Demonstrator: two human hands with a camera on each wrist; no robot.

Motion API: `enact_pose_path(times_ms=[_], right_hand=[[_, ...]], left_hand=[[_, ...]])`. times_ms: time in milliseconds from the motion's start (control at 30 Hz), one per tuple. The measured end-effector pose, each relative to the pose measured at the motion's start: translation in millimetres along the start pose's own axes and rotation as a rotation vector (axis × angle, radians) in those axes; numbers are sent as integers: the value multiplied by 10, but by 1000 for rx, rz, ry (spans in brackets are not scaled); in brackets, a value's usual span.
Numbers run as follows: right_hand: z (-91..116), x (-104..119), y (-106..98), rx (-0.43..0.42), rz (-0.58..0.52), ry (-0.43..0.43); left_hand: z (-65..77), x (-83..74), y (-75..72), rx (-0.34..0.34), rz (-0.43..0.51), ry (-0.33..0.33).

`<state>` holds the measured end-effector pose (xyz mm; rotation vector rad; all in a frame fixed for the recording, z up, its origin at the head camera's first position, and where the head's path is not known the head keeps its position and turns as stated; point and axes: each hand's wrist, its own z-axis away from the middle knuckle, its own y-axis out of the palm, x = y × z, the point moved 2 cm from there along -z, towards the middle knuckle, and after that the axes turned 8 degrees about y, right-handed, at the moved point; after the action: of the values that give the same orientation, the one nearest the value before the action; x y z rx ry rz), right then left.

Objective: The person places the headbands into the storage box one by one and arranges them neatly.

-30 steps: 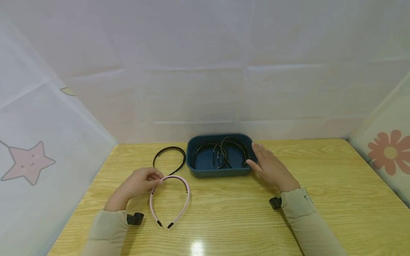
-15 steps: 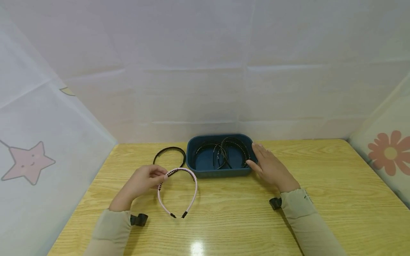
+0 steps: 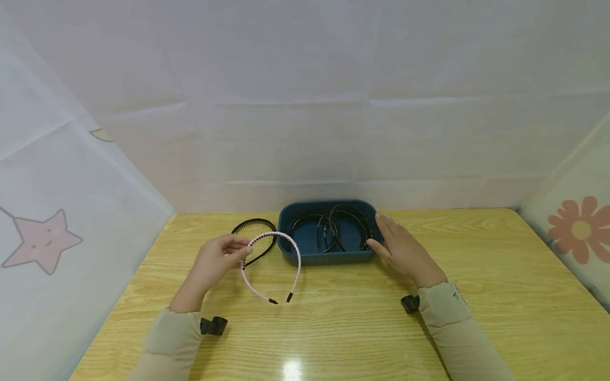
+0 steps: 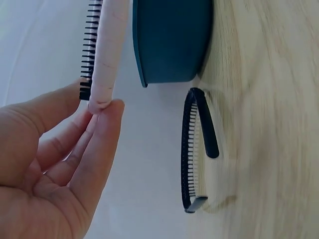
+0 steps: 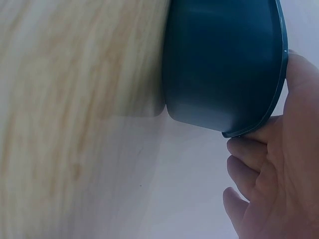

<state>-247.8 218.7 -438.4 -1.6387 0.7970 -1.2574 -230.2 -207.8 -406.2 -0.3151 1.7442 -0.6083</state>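
Observation:
My left hand (image 3: 213,265) pinches a pink headband (image 3: 298,264) with black comb teeth between thumb and fingers, near one side of its arch. It is held up, its two black-tipped ends pointing down toward me. Behind it a black toothed headband (image 4: 185,149) rests on the table, left of a dark blue box (image 3: 329,259). Several dark headbands (image 3: 353,211) lie overlapping inside that box. At the box's right end my right hand (image 3: 405,253) rests against the rim with fingers extended, the thumb near the front corner.
The wooden table (image 3: 333,328) runs back to a pale cloth wall (image 3: 295,132). Cloth side panels carry a pink star (image 3: 43,242) at left and a red flower (image 3: 580,228) at right. The box stands close to the back wall.
My left hand has moved up and to the right with the pink headband, which now overlaps the box's left corner in the head view. The right hand has stayed at the box.

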Motion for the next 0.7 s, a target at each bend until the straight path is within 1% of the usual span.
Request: enact_pose_path(times_ms=[167,333,500,700], right_hand=[[-1,8,-1,7,2,3],[-6,-10,-3,14,6,7],[-6,-19,4,14,9,4],[2,-3,-12,7,10,-3]], left_hand=[[-79,-72,54,-66,36,8],[-190,-138,120,-142,57,18],[-297,-192,181,-232,77,43],[-401,-273,239,-346,119,47]])
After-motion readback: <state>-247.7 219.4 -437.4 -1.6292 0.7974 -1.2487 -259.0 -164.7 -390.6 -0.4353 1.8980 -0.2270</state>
